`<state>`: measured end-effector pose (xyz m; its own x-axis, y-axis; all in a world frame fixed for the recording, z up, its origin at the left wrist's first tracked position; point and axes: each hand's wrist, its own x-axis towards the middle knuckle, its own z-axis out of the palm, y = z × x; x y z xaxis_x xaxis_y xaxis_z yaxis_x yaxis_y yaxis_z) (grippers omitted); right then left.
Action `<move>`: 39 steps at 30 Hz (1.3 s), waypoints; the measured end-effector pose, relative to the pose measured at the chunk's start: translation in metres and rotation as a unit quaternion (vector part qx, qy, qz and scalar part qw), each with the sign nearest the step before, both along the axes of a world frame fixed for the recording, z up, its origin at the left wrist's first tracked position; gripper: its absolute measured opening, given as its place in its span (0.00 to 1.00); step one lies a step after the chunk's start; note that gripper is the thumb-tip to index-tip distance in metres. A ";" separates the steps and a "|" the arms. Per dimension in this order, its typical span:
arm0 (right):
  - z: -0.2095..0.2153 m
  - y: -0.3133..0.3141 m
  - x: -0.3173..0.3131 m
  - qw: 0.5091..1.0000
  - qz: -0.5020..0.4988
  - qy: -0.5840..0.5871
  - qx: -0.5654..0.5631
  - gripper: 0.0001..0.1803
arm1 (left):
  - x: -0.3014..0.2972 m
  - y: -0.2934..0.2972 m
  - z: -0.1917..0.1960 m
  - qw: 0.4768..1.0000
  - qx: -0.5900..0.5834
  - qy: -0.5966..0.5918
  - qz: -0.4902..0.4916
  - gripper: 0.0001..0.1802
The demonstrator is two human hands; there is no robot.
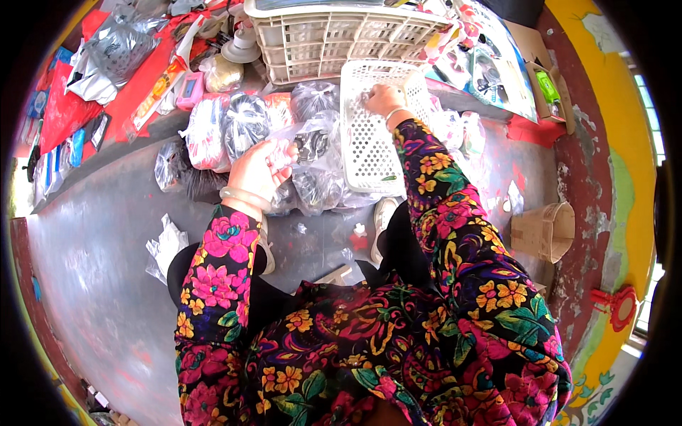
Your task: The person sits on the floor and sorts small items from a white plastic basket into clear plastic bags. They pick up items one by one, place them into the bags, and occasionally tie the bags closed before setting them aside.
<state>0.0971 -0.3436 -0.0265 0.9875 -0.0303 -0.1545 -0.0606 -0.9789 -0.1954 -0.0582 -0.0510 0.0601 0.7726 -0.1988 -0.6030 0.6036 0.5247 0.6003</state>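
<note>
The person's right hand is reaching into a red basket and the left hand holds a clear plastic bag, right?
Not quite: the basket is white, not red, as the head view shows. The right hand does reach into it, and the left hand does hold a clear plastic bag.

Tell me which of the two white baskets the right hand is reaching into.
The right hand is in the smaller basket, the tilted one nearer the person. The bigger crate stands behind it, untouched. The left hand holds a clear bag.

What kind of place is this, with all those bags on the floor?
Probably a small home workshop or packing spot. The person sits on a bare concrete floor among clear plastic bags of small dark parts, with white plastic baskets and cardboard boxes close by.
</note>
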 end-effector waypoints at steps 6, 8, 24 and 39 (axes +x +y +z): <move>0.092 -0.001 -0.008 0.944 0.187 0.037 0.269 0.07 | 0.000 0.001 -0.002 1.000 -0.011 -0.002 0.020 0.14; 0.118 0.033 -0.031 0.917 0.265 0.082 0.285 0.07 | -0.001 0.003 -0.006 0.999 -0.017 -0.011 0.027 0.15; 0.117 0.089 -0.049 0.939 0.303 0.009 0.161 0.16 | 0.001 0.012 -0.007 0.999 0.003 0.031 0.025 0.13; -0.002 -0.119 -0.171 0.957 -0.177 0.085 0.213 0.18 | 0.007 -0.001 -0.008 0.999 -0.005 0.024 -0.030 0.14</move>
<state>-0.0735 -0.4631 -0.0286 0.8871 -0.2565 -0.3838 -0.4392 -0.7252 -0.5303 -0.0514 -0.0519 0.0517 0.7292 -0.2498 -0.6371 0.6621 0.4930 0.5645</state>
